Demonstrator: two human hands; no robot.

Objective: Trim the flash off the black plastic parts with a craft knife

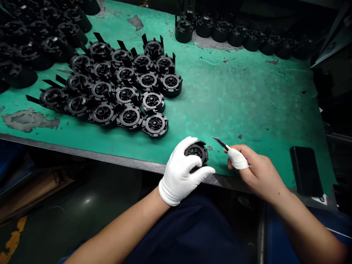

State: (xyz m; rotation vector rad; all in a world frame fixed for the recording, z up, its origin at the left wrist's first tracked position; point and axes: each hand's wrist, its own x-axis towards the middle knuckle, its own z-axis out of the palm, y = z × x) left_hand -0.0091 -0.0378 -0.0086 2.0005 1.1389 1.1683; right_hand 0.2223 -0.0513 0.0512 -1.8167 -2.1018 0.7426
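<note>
The work surface is a green table [233, 91] with worn grey patches; its near edge runs just below the black housing [197, 151], the landmark for all positions below. The white-gloved left hand [183, 170] holds this round housing at the near edge, fingers curled around it and clamped on its sides. The right hand [255, 165], to the right of the housing, has its fingers clamped on a knife [220, 143]; the blade points up and left, near the housing but apart from it. A white wrap [238, 159] covers the thumb. Grouped housings [127, 94] stand beyond and left of the landmark. A back row [221, 31] of dark parts stands well beyond it. A phone [306, 170] lies well to its right.
</note>
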